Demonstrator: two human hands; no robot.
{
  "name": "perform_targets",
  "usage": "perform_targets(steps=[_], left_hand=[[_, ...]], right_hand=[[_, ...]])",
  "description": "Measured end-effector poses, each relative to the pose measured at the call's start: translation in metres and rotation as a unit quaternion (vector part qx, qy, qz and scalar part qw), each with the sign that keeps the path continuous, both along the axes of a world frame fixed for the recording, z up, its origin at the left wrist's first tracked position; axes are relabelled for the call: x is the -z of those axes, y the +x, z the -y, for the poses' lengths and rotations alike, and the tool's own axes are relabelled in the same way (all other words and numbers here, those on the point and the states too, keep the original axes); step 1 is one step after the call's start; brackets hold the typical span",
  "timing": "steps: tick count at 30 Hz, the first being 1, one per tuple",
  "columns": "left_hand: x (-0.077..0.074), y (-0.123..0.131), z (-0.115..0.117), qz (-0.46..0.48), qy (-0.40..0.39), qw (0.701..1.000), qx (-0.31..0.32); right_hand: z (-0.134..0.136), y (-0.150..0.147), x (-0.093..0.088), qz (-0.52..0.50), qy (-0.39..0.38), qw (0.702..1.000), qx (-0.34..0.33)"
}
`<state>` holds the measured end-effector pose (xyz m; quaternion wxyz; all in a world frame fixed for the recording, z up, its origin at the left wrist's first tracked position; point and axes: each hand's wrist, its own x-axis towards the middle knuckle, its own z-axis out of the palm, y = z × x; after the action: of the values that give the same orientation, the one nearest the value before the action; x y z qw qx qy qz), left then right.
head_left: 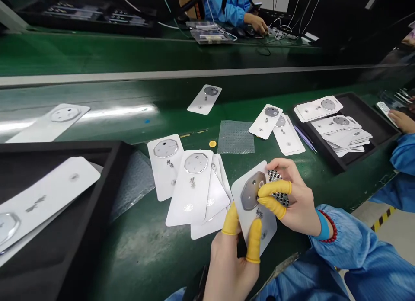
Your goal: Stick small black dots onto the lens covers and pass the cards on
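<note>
My left hand [236, 253], with yellow finger cots on thumb and forefinger, grips a white phone back cover [238, 193] by its lower edges. The cover is tilted and has a dark octagonal camera plate and black lettering. My right hand [295, 197], also in yellow finger cots, pinches at the camera plate; what its fingertips hold, if anything, is hidden. Behind those fingers shows a sheet with black dots [283, 199]; I cannot tell whether the right hand holds it. Left of my hands lie several overlapping white back covers [201, 197] on the green bench.
Black trays with covers stand at left [106, 180] and right [382, 145]. Purple tweezers [305, 139], a bubble-wrap piece [236, 136], a yellow disc [212, 143] and more covers [266, 121] lie beyond. Co-workers' hands show across the bench [257, 23] and at right [402, 120].
</note>
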<state>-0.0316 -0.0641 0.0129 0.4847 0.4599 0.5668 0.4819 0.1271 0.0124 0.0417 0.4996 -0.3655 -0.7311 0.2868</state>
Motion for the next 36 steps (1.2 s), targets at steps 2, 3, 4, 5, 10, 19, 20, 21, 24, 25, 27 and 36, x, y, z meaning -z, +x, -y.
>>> perform_targets(steps=[2, 3, 4, 5, 10, 19, 20, 21, 24, 25, 27, 36], left_hand=[[0.005, -0.001, 0.004, -0.017, -0.006, 1.000, -0.012], [0.007, -0.002, 0.006, -0.030, 0.000, 0.999, -0.014], [0.007, -0.002, 0.007, -0.045, 0.012, 0.999, -0.016], [0.006, -0.002, 0.007, -0.061, 0.031, 0.998, -0.016], [-0.012, 0.003, 0.001, -0.086, 0.113, 0.990, 0.015], [-0.004, 0.002, 0.002, -0.124, 0.228, 0.965, 0.037], [-0.002, 0.001, 0.004, -0.122, 0.218, 0.968, 0.031], [-0.002, 0.001, 0.005, -0.116, 0.206, 0.971, 0.027], [-0.004, 0.001, 0.005, -0.083, 0.177, 0.980, 0.033], [-0.006, 0.002, 0.004, -0.067, 0.165, 0.983, 0.042], [-0.010, 0.003, 0.001, -0.031, 0.133, 0.989, 0.053], [0.007, -0.008, 0.008, 0.021, 0.017, 0.998, 0.054]], right_hand=[[0.000, 0.002, 0.000, -0.001, 0.012, 1.000, -0.003], [0.000, 0.002, 0.000, 0.004, 0.020, 1.000, -0.003], [-0.001, 0.003, 0.000, 0.010, 0.026, 1.000, -0.003], [-0.001, 0.003, 0.001, 0.011, 0.027, 1.000, -0.003], [-0.001, 0.003, 0.001, -0.102, -0.072, 0.991, -0.046], [-0.003, 0.007, -0.011, -0.198, -0.243, 0.931, -0.188], [-0.003, 0.007, -0.012, -0.204, -0.250, 0.928, -0.188], [-0.003, 0.007, -0.013, -0.211, -0.254, 0.925, -0.187], [-0.003, 0.005, -0.012, -0.228, -0.263, 0.920, -0.182], [-0.004, 0.004, -0.011, -0.233, -0.270, 0.917, -0.180], [-0.006, 0.004, -0.007, -0.244, -0.300, 0.904, -0.181], [-0.003, 0.001, -0.003, -0.277, -0.358, 0.875, -0.172]])
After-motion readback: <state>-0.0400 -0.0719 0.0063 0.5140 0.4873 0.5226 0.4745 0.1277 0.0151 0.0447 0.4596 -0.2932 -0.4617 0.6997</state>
